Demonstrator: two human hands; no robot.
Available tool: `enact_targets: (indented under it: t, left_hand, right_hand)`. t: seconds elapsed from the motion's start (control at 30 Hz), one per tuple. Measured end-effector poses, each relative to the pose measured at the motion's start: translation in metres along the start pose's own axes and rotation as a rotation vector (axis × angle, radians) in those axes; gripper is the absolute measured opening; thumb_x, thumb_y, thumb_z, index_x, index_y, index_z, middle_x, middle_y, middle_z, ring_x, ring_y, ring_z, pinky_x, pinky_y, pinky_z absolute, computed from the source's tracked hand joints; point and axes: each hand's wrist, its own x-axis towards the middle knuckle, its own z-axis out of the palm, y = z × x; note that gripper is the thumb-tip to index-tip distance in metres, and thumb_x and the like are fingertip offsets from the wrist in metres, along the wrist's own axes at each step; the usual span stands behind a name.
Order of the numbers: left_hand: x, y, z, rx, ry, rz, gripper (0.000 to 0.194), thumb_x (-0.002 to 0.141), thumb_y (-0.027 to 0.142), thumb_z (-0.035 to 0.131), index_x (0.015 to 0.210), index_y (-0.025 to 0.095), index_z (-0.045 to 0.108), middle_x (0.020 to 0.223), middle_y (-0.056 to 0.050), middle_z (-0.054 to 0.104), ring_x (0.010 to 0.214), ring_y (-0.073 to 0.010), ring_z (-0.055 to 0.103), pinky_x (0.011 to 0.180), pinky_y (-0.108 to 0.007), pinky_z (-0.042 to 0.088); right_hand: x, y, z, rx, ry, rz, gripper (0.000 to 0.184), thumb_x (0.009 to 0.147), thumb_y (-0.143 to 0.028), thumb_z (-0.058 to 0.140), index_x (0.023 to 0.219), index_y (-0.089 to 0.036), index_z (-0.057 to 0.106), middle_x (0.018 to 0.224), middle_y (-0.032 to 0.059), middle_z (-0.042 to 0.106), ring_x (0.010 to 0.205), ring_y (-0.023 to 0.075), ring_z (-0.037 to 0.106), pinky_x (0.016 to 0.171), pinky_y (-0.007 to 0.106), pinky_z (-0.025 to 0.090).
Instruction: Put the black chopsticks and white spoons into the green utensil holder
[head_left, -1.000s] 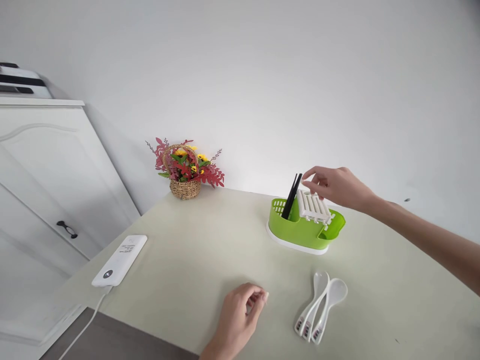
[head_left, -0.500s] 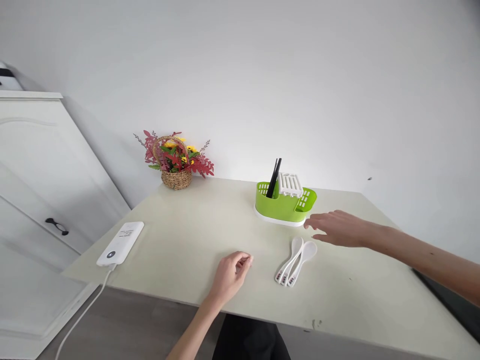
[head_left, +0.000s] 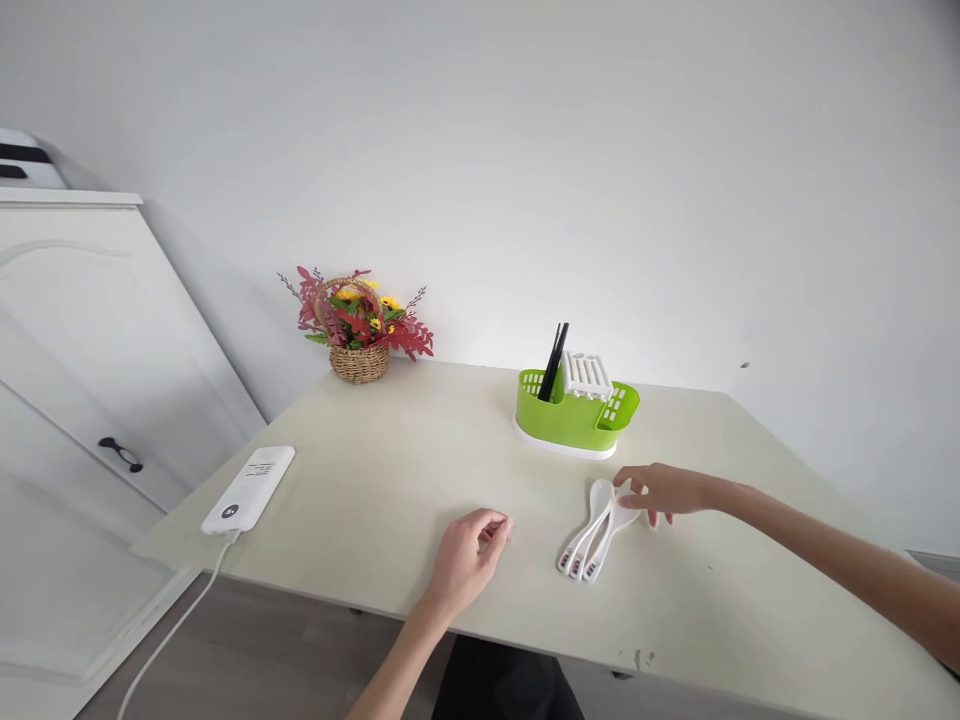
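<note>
Three white spoons [head_left: 587, 540] lie fanned together on the table, bowls away from me and labels on their handles. My right hand [head_left: 652, 490] is over the bowl of the rightmost spoon, partly covering it. Its thumb and index finger are apart at the bowl, and I cannot tell whether they touch it. Left of the spoons, my left hand [head_left: 469, 555] rests on the table with curled fingers and nothing visible in them. Behind the spoons stands a green utensil holder [head_left: 566, 425] with a white base, a white slotted top and black chopsticks [head_left: 553, 365] in its left compartment.
At the back left of the table [head_left: 375, 460] is a wicker basket [head_left: 360, 364] of red and yellow flowers. A white power bank [head_left: 249, 490] with a cable lies near the left edge. A white cabinet [head_left: 90, 350] stands to the left, and the wall is behind.
My right hand has moved down and towards me, from beside the utensil holder to the spoon bowls. My left hand keeps its place and pose. The view has shifted slightly.
</note>
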Motion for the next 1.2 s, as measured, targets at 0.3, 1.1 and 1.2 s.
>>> enact_targets:
  t: [0.3, 1.1, 1.2]
  left_hand:
    - [-0.003, 0.0, -0.001, 0.004, 0.014, 0.03, 0.033, 0.103, 0.042, 0.051, 0.089, 0.022, 0.073, 0.09, -0.005, 0.079, 0.079, -0.0187, 0.072, 0.072, -0.027, 0.054]
    - [-0.005, 0.001, -0.004, -0.002, 0.007, 0.042, 0.03, 0.103, 0.039, 0.051, 0.088, 0.022, 0.072, 0.089, -0.004, 0.078, 0.08, -0.0189, 0.071, 0.074, -0.027, 0.054]
    - [-0.006, 0.0, -0.003, 0.011, -0.01, 0.036, 0.029, 0.103, 0.038, 0.05, 0.089, 0.023, 0.071, 0.091, -0.004, 0.077, 0.084, -0.0198, 0.07, 0.076, -0.028, 0.054]
  right_hand:
    - [-0.011, 0.005, 0.008, 0.252, -0.018, -0.002, 0.05, 0.085, -0.071, 0.055, 0.089, -0.022, 0.061, 0.087, 0.0096, 0.077, 0.08, 0.0249, 0.077, 0.063, 0.03, 0.057]
    - [-0.048, -0.151, -0.122, -0.567, 1.204, -0.042, 0.038, 0.104, -0.04, 0.035, 0.116, -0.028, 0.069, 0.111, 0.0072, 0.077, 0.079, 0.0244, 0.068, 0.059, 0.032, 0.03]
    - [-0.02, -0.151, -0.111, -0.697, 1.141, -0.072, 0.037, 0.104, -0.03, 0.036, 0.114, -0.025, 0.071, 0.102, 0.008, 0.077, 0.078, 0.0228, 0.066, 0.058, 0.032, 0.027]
